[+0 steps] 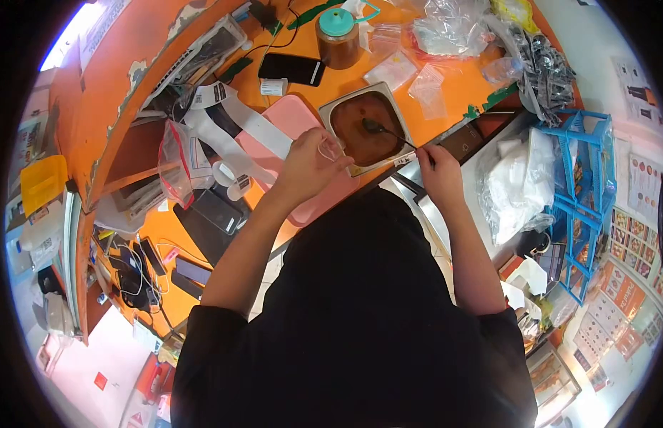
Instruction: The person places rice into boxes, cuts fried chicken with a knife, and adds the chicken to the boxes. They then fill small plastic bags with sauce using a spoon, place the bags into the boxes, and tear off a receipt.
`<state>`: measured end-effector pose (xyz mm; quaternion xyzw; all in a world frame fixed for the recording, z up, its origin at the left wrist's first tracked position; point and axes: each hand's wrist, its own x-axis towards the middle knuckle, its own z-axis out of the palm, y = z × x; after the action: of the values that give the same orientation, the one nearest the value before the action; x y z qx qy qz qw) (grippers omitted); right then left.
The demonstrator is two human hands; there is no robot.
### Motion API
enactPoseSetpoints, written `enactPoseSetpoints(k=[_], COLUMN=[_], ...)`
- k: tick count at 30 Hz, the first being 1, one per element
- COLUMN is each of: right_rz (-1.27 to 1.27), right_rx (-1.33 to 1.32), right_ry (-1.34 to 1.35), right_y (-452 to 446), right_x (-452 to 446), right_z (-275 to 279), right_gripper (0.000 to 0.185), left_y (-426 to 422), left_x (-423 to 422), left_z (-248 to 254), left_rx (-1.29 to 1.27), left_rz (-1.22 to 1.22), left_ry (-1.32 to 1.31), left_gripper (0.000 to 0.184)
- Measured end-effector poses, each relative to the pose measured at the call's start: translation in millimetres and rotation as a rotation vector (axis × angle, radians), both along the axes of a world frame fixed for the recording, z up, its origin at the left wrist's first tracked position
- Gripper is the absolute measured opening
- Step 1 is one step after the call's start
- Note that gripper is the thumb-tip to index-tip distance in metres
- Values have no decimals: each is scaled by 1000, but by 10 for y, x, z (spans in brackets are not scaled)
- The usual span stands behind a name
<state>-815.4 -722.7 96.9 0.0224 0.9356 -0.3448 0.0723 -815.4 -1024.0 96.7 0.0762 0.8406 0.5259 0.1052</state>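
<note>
A square metal pan [404, 118] of reddish-brown sauce [360, 143] sits on the orange counter in front of me. My right hand [441, 172] grips the thin dark handle of a spoon [374, 126], whose dark bowl rests in the sauce. At the pan's near left corner, my left hand [308, 165] is closed on a small clear plastic cup [331, 148], partly hidden by the fingers. Whether the cup holds anything is too small to tell. Under the left hand lies a pink tray or board [292, 112].
Behind the pan stand a jar with a teal lid [336, 23], a black phone [291, 69] and clear plastic bags [452, 28]. White paper strips [256, 128] hang at the left. On the right are a white plastic bag [520, 178] and a blue rack [577, 185].
</note>
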Motion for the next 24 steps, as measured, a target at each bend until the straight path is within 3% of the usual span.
enactPoseSetpoints(k=[1,5,9,18,20,24], right_rz=[62,78,101,-82,-153,-198], right_rx=[106,326,334,-265,-569,-736], right_ry=[181,53,12,-407,-513,-487], right_y=[-32,-197,-265,31,95,151], right_x=[-3,-24,-54,-26,16,120], right_z=[5,100,-8,-385,-434,-422], right_gripper=[23,22,25,28,25,24], left_y=[5,6,-26,-55,-26,96], left_x=[-3,29,82,64,42,3], left_z=[-8,3,-30,-71,-85,-198], left_rx=[25,37,-89,-170,-157,-11], left_rz=[6,41,62,52,61,99], left_ry=[4,-3,45,173,178,226], left_gripper=[43,43,46,51,52,53])
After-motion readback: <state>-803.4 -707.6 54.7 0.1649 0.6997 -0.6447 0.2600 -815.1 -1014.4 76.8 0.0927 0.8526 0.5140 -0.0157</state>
